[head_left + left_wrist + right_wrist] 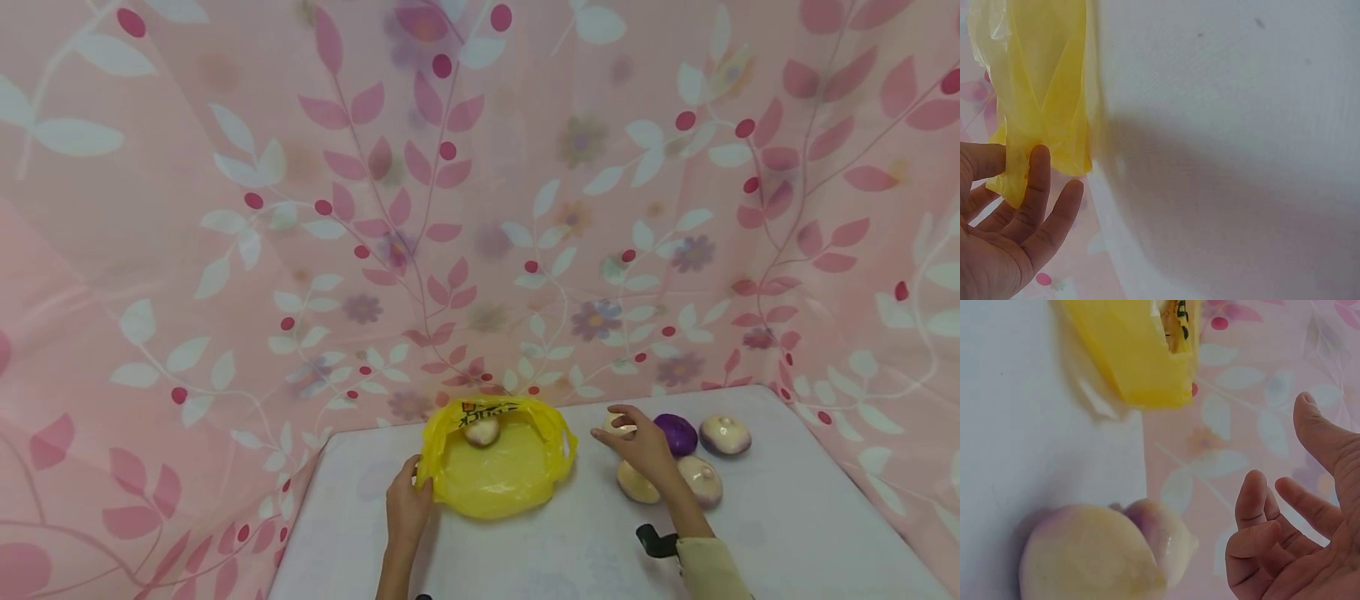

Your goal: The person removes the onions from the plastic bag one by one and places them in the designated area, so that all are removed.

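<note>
A yellow plastic bag [495, 492] lies with its mouth spread on the table, a white-and-purple turnip [482, 431] inside. My left hand [407, 507] pinches the bag's left edge between thumb and fingers; the left wrist view shows the yellow plastic [1054, 81] caught there. To the bag's right, my right hand [645, 446] hovers by a pale turnip [619, 423] partly hidden behind its fingers. In the right wrist view this hand [1297, 531] has thumb and fingers apart, holding nothing, beside two turnips, the nearer one [1085, 556] large in view.
Around the right hand sit a shiny purple round vegetable [677, 435] and more turnips, one at the far right [725, 435], one nearer [701, 482] and one under the wrist [636, 483]. A pink floral curtain [480, 250] hangs behind the white table [577, 558].
</note>
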`<state>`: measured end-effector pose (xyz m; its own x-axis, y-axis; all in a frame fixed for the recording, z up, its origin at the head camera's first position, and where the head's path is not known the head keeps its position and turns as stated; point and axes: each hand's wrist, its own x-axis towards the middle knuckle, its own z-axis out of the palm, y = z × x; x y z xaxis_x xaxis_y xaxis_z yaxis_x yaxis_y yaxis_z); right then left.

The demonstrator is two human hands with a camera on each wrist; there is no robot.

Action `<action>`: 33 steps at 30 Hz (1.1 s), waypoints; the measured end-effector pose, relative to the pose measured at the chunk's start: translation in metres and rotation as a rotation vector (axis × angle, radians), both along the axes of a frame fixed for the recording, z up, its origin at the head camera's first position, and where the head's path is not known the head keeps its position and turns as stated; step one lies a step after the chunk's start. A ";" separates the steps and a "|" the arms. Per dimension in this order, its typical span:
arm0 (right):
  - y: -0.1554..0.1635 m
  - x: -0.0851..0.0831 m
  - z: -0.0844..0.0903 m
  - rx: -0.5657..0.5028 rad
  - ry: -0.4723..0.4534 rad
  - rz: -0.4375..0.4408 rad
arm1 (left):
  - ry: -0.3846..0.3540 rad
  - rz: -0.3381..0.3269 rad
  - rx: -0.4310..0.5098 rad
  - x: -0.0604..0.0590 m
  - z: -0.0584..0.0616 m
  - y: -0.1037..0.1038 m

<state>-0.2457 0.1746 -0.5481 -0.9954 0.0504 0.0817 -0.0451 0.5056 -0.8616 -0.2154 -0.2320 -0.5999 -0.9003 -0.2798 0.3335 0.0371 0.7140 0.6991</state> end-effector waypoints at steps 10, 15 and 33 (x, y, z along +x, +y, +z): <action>-0.029 -0.015 0.003 -0.021 0.008 0.032 | 0.019 -0.006 -0.004 0.000 0.001 0.000; -0.047 -0.021 0.004 -0.036 -0.023 0.053 | 0.021 -0.005 -0.003 0.000 0.000 0.001; -0.097 -0.042 0.010 -0.033 0.015 0.197 | 0.026 -0.009 -0.006 -0.001 -0.001 0.000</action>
